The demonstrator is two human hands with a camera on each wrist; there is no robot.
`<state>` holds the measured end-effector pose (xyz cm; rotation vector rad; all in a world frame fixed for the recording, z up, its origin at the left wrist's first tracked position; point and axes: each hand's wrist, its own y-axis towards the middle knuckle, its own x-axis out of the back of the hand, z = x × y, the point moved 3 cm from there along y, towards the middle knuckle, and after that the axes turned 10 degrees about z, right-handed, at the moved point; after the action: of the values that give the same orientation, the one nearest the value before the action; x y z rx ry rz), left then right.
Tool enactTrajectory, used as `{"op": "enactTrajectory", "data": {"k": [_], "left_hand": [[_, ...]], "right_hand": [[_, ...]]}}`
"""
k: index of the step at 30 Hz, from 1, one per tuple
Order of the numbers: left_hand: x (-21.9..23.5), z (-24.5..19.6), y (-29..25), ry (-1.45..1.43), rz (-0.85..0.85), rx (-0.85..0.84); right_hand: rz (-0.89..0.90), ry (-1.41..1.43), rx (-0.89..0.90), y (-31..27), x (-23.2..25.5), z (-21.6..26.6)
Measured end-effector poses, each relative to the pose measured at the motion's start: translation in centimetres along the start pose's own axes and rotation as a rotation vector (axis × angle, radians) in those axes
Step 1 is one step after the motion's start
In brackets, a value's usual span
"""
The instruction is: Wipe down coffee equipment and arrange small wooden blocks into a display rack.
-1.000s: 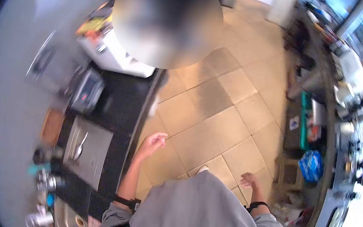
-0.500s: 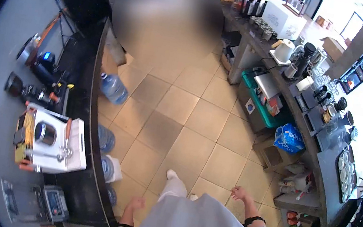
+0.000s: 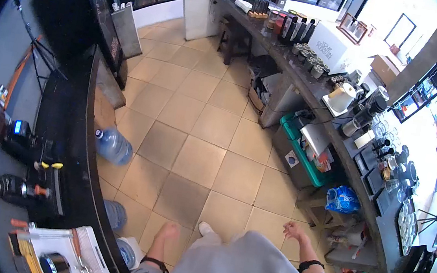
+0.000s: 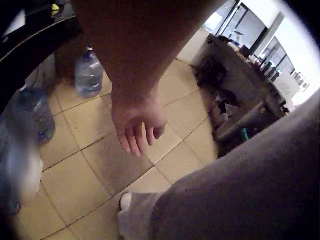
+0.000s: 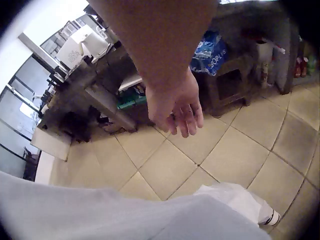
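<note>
My left hand hangs low beside my body, over the tiled floor, with nothing in it. In the left wrist view, the fingers droop loosely, pointing down. Nearest to that hand are large clear water jugs on the floor along the left counter. On the other side, my right hand is held out from my body, also with nothing in it. Its fingers are slightly bent and apart in the right wrist view. A blue plastic package lies on a low stool beyond it.
A dark counter runs along the left, with grinders and a white tray. The long right counter carries a kettle, jars and glassware. A green-rimmed bin stands beneath it. A tiled aisle leads between them.
The view has travelled forward along the aisle and turned; the sink has left the frame and the white tray has slid to the bottom left. Both hands stay empty at my sides.
</note>
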<state>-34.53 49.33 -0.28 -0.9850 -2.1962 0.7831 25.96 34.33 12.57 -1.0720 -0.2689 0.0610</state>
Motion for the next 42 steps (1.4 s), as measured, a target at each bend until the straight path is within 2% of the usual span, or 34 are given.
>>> {"op": "enactTrajectory", "data": {"k": [1,3,4,6,9,11,13,14,15,19,21,23,25,27,28,30,32,33,34,36,37,38,39,40,42], "left_hand": [[2.9,-3.2,0.6,-0.118,0.009,0.054],[7.9,-8.3,2.7,-0.333,0.025,-0.013],[10.1,-9.8,4.2,-0.323,0.027,-0.012],[13.5,-12.9,7.1,-0.368,0.007,-0.122],[17.4,-16.6,9.9,-0.299,0.033,-0.094],[19.5,-14.8,14.0,-0.322,0.074,-0.062],[21.8,-13.3,16.0,-0.338,0.107,-0.036],[23.0,-12.8,16.7,-0.341,0.132,0.058],[24.4,-12.9,17.4,-0.344,0.157,0.153],[30.6,-16.9,17.0,-0.406,0.065,0.291],[33.4,-18.1,18.6,-0.425,-0.05,0.238],[35.5,-19.0,20.5,-0.451,-0.043,0.232],[37.6,-20.6,23.4,-0.478,-0.031,0.211],[39.9,-21.7,25.7,-0.401,0.002,0.336],[41.2,-21.6,27.5,-0.394,0.013,0.338],[43.9,-21.3,31.5,-0.474,0.133,0.263],[47.4,-19.2,38.3,-0.825,0.438,0.15],[49.3,-20.6,40.3,-0.986,0.602,0.131],[51.3,-21.2,42.5,-0.795,0.43,0.15],[55.9,-29.4,43.9,-0.382,0.113,0.281],[59.0,-26.4,50.2,-0.169,0.327,0.201],[62.1,-27.1,53.8,0.033,0.511,0.078],[63.6,-28.5,55.5,-0.121,0.321,0.128],[65.2,-34.0,54.9,-0.276,0.122,0.146],[69.8,-37.1,61.3,-0.144,0.114,0.077]], "right_hand": [[-0.059,0.015,0.007,-0.1,0.0,2.6],[-0.123,0.042,0.024,0.6,-0.3,6.9],[-0.104,0.036,0.045,1.6,-0.7,7.9],[-0.086,0.032,0.061,3.6,-1.3,9.4],[0.005,0.039,0.013,7.0,-1.8,11.2],[0.083,0.005,-0.048,8.9,-2.2,13.2],[0.087,-0.028,-0.053,11.8,-1.4,14.9],[0.098,0.004,-0.1,13.1,-0.8,16.1],[0.11,0.036,-0.148,14.4,-0.1,17.3],[0.221,0.083,-0.172,22.4,4.1,22.2],[0.196,-0.252,0.004,28.4,8.0,26.3],[0.155,-0.249,0.136,31.3,11.3,33.2],[0.002,-0.05,0.203,30.5,13.8,42.0],[-0.053,-0.066,0.289,30.1,15.6,50.0],[-0.059,-0.058,0.281,31.3,16.4,52.6],[-0.106,-0.112,0.337,33.1,17.5,57.6],[-0.105,-0.11,0.321,33.7,18.3,61.3],[-0.115,-0.115,0.334,34.0,18.9,63.5],[-0.12,-0.107,0.323,34.7,18.9,64.9],[-0.143,-0.12,0.217,36.5,20.0,67.4],[-0.152,-0.117,0.207,36.8,20.5,69.2],[-0.138,-0.097,0.176,37.0,20.8,70.7],[-0.118,-0.077,0.142,37.3,21.1,71.7],[-0.113,-0.071,0.125,37.7,21.4,72.5],[-0.102,-0.082,0.162,39.8,22.5,75.6]]}}
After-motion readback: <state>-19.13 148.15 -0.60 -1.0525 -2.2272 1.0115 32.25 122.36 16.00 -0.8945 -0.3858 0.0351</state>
